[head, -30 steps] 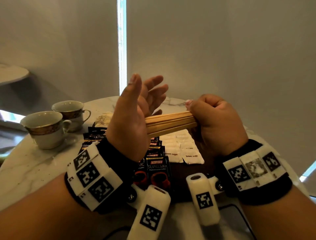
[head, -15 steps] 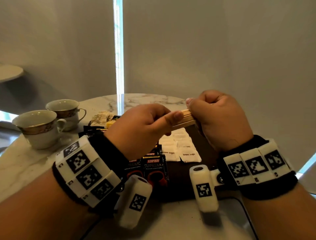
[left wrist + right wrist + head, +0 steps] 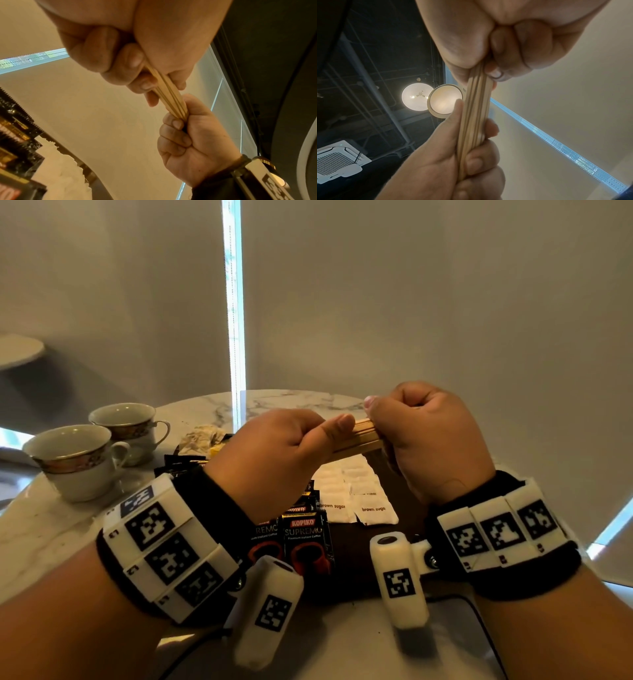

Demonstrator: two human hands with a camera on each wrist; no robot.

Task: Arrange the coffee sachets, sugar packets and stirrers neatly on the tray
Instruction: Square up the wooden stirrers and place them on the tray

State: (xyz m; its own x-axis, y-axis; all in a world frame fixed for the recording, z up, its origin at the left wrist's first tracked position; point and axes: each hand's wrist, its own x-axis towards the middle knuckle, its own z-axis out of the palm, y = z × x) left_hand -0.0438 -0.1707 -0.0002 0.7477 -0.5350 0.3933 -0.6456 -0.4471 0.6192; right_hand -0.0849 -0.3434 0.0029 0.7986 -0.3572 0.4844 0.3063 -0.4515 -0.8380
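A bundle of wooden stirrers [image 3: 364, 436] is gripped at both ends, the left hand [image 3: 274, 453] and the right hand [image 3: 428, 440] each curled around it, probably so that the sticks are squared together (before being laid down). Below the hands, Kopiko coffee sachets [image 3: 303, 537] and brown sugar packets [image 3: 371, 508] are lying in rows on the dark tray [image 3: 359, 580].

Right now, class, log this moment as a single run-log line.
left hand: grips bundle of thin wooden stirrers | right hand: grips other end | bundle: above dark brown tray
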